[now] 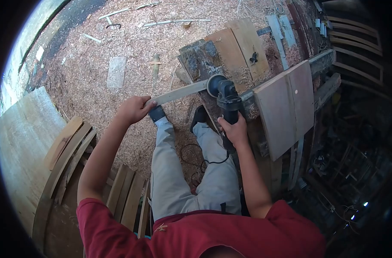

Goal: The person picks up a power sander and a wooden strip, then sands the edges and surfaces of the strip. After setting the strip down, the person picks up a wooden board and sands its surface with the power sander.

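My left hand is closed round the near end of a narrow, pale wooden strip. The strip slants up to the right, its far end at the round disc of a black angle grinder. Whether disc and wood touch cannot be made out. My right hand grips the grinder's body from the right, and a dark cord runs from its lower end towards my legs. Beside the grinder is the edge of a rough workbench.
On the bench lie brown boards and a large pale panel. Curved wood pieces and upright slats stand at the left. Shavings cover the floor, with loose sticks. Curved frames stand at the right.
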A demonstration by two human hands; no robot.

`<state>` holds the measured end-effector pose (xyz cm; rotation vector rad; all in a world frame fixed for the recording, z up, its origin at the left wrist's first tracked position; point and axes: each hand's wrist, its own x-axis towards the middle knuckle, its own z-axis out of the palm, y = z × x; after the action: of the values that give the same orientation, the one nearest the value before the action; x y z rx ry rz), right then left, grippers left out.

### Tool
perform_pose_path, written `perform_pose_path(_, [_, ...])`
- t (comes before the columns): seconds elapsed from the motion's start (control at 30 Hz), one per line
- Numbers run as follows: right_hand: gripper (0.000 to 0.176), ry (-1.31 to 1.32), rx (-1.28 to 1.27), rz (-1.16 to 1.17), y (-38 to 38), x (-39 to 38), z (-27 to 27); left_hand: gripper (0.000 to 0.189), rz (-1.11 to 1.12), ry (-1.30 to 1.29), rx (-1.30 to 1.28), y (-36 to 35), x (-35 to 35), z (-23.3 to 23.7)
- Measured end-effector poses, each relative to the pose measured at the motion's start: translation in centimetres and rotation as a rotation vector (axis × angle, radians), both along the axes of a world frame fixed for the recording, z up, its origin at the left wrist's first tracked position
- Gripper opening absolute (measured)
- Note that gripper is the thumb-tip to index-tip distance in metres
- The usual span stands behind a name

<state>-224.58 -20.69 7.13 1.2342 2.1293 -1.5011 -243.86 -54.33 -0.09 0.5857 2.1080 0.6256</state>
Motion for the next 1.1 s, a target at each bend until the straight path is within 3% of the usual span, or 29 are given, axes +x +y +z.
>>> perform_pose_path(0.1, [0.029,-0.027,0.021,0.033,0.1,0.0,-0.7,0.055,-0.031,-0.027,-0.04,0.0,-0.6,-0.7])
perform_pose_path(0.2, [0.033,-0.055,-0.006,0.022,-0.4,-0.6,-0.5,0.054,-0.041,-0.04,-0.033,0.1,-1.1,-0.3])
perform_pose_path(0.3, [0.04,-0.066,0.149,0.096,-1.0,-0.1,-1.6,0.051,-0.083,-0.024,-0.064,0.3,-1.3,-0.1])
perform_pose_path(0.4, [0.046,-0.096,0.091,0.07,-1.9,-0.1,-1.7,0.049,-0.047,-0.028,-0.002,-0.2,-0.8,-1.5])
perform_pose_path(0.6, [0.046,-0.17,0.15,0.115,-3.8,0.3,-0.6,0.048,-0.049,-0.13,-0.015,-0.1,-1.0,-0.3])
perform_pose_path(0.8, [0.044,-0.073,0.209,0.203,-6.3,1.1,0.8,0.049,-0.057,-0.113,0.023,-0.4,-0.5,-0.9])
perform_pose_path(1.1, [0.044,-0.119,0.147,0.186,-7.1,0.6,1.5,0.046,-0.067,-0.147,-0.022,-0.7,0.7,0.4])
